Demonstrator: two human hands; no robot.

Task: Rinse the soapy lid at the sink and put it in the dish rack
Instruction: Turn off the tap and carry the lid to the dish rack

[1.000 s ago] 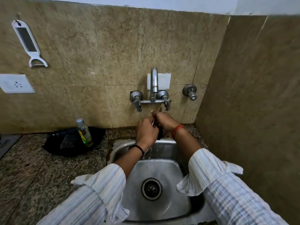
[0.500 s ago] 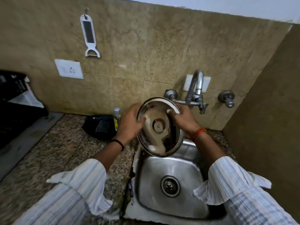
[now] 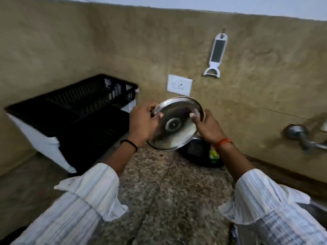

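round steel lid point(image 3: 177, 125) held up in the air over the speckled stone counter point(image 3: 159, 188), underside facing the camera, tilted. left hand point(image 3: 144, 123) gripping its left rim, thumb on the shiny inside. right hand point(image 3: 208, 128) gripping its right rim, thumb on the edge. black dish rack point(image 3: 76, 110) just to the left, not touching the lid. white peeler point(image 3: 216, 54) hanging on the wall above. tap point(image 3: 304, 138) far right, blurry
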